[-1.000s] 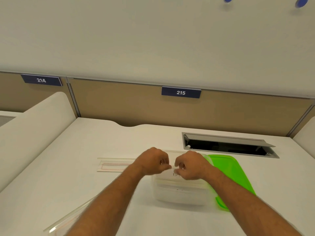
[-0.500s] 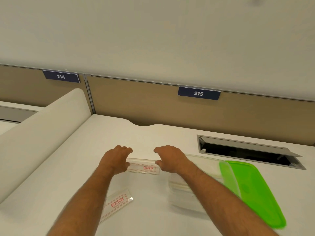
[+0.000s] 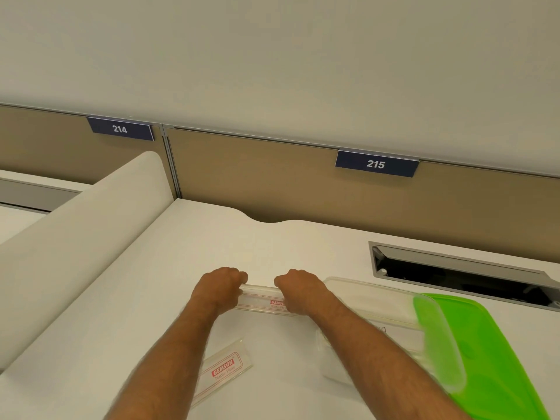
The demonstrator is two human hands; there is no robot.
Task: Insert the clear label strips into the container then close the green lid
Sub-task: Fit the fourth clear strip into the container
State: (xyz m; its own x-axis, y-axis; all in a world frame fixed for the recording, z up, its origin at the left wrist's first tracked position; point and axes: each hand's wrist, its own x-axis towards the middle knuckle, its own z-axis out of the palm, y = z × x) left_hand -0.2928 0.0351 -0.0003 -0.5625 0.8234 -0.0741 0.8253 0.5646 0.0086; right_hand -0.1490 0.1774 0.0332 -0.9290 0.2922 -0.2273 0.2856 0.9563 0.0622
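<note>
A clear label strip [image 3: 263,300] with red print lies on the white desk, and both hands grip it. My left hand [image 3: 218,287] curls over its left end and my right hand [image 3: 298,290] over its right end. A second clear label strip [image 3: 223,368] lies nearer me, partly under my left forearm. The clear container [image 3: 391,301] stands open to the right of my right arm, with something faint inside. The green lid [image 3: 488,353] leans against the container's right side and lies on the desk.
A grey cable hatch [image 3: 460,275] is open in the desk behind the container. A rounded white divider [image 3: 75,237] borders the desk on the left. A tan partition with signs 214 [image 3: 120,129] and 215 [image 3: 375,164] runs along the back.
Both hands left the container and moved left to the far strip. Half a second ago their fingers were spread over it; now they are curled around its ends. The view has shifted left.
</note>
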